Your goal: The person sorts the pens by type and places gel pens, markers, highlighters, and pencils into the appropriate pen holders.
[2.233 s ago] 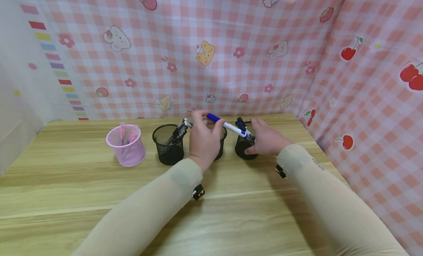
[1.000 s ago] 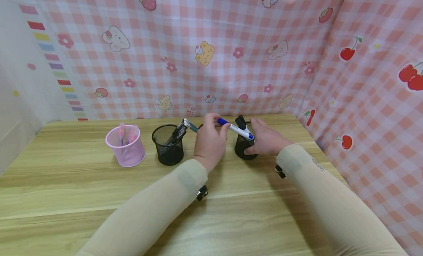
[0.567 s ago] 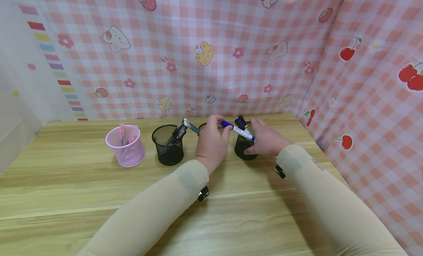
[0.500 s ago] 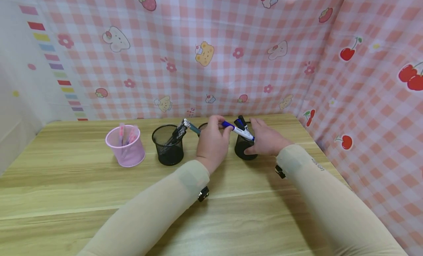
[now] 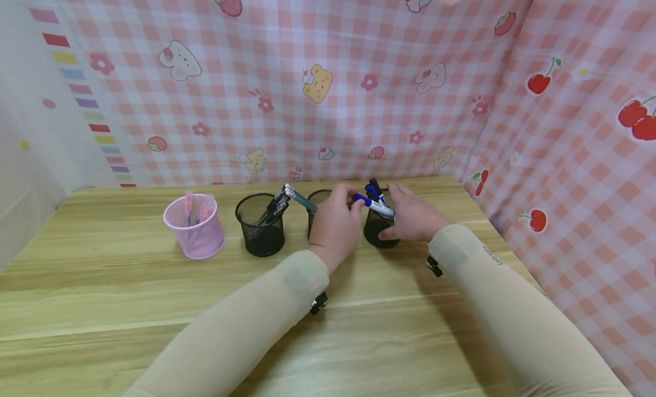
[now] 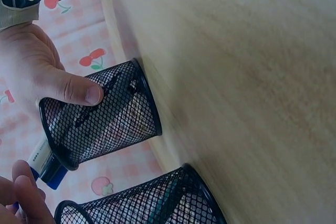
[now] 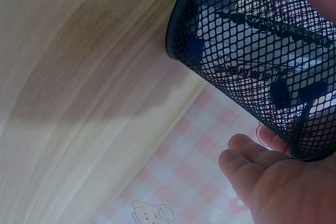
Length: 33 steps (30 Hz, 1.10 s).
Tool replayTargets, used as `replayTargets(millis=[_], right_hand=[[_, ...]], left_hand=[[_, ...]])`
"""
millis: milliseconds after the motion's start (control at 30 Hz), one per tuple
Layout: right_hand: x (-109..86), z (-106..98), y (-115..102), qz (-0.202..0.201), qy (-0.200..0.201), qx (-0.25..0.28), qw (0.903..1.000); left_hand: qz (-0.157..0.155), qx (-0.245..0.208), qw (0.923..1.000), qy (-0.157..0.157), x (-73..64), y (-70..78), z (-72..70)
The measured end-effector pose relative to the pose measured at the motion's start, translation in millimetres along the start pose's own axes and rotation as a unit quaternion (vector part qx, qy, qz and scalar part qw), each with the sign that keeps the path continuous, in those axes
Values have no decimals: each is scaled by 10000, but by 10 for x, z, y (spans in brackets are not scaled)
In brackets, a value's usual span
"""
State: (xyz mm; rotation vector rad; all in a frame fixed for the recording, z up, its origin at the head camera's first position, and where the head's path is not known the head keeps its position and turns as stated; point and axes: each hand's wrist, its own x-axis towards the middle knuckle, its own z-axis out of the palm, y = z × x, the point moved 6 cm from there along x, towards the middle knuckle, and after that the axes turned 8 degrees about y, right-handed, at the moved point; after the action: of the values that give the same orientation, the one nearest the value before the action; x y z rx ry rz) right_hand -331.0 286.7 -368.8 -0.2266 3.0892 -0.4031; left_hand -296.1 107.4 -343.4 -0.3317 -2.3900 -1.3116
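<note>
My left hand (image 5: 335,226) pinches a white marker with a blue cap (image 5: 378,206) by its capped end. The marker slants over the mouth of the rightmost black mesh pen holder (image 5: 381,233), its other end at the rim. Round that holder's side my right hand (image 5: 417,216) is wrapped, its thumb (image 6: 79,90) flat against the mesh in the left wrist view. Black- and blue-capped markers (image 5: 375,191) stand inside the holder. Through the mesh (image 7: 252,56) in the right wrist view, several markers show.
Behind my left hand stands another black mesh holder (image 5: 319,193) with grey-green pencils (image 5: 302,199). Farther left are a black mesh holder (image 5: 263,240) with black pens (image 5: 274,209) and a pink holder (image 5: 200,240) with pink pens. A checked cloth (image 5: 307,129) hangs behind the wooden table (image 5: 154,317).
My left hand has moved right and slightly down, bringing the marker lower over the rightmost holder. The right hand has stayed on that holder. More of the pencil holder shows now.
</note>
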Motion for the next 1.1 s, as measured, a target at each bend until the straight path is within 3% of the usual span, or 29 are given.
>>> replayTargets(millis=[433, 1100], right_hand=[[10, 5, 8, -40, 72, 21, 10000], [7, 1, 5, -49, 114, 110, 9999]], left_hand=[[108, 259, 9993, -254, 2, 21, 83], [383, 415, 9982, -182, 14, 70, 73]])
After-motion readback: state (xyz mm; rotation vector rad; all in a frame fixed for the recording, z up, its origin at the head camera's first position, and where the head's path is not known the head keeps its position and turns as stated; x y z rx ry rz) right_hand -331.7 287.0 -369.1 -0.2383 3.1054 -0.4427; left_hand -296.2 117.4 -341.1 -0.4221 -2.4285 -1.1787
